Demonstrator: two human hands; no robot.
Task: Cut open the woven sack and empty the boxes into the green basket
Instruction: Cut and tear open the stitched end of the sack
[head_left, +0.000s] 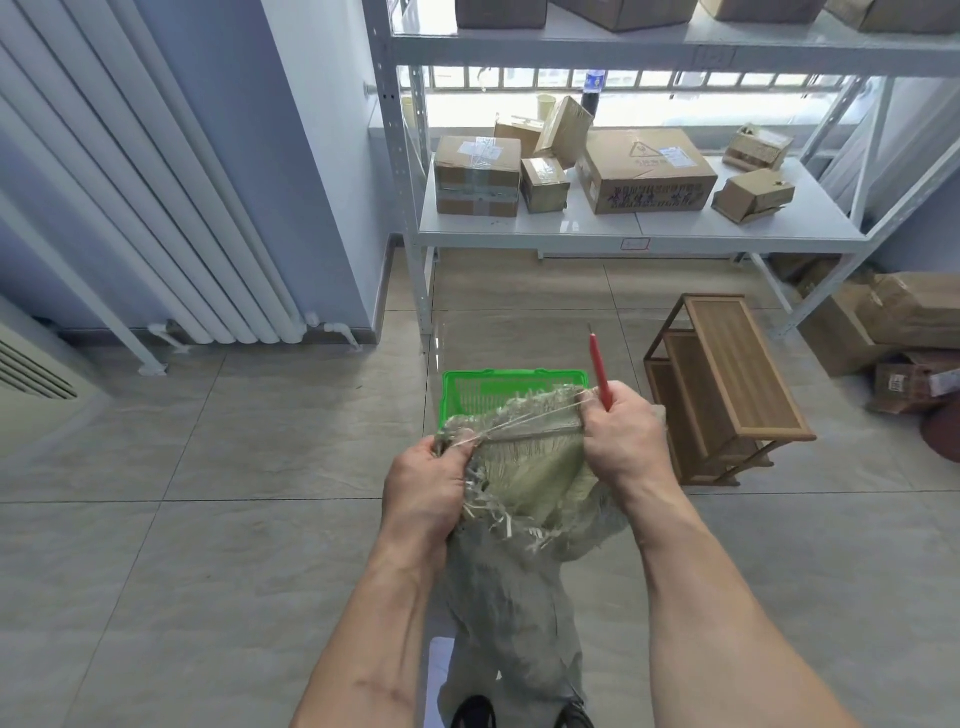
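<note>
I hold a pale green-grey woven sack (524, 467) upright in front of me, its frayed top edge stretched between both hands. My left hand (426, 483) grips the top's left corner. My right hand (618, 436) grips the right corner and also holds a red-handled cutter (598, 369), which points up and away. The sack's body hangs down to the floor between my arms. Just beyond it on the tiles sits the green basket (467, 389), partly hidden by the sack. Whatever the sack holds is out of sight.
A white metal shelf rack (519, 234) with several cardboard boxes (644, 176) stands ahead. A small wooden rack (727, 384) is on the floor to the right, more parcels (883, 322) beyond it. A white radiator (156, 208) lines the left wall.
</note>
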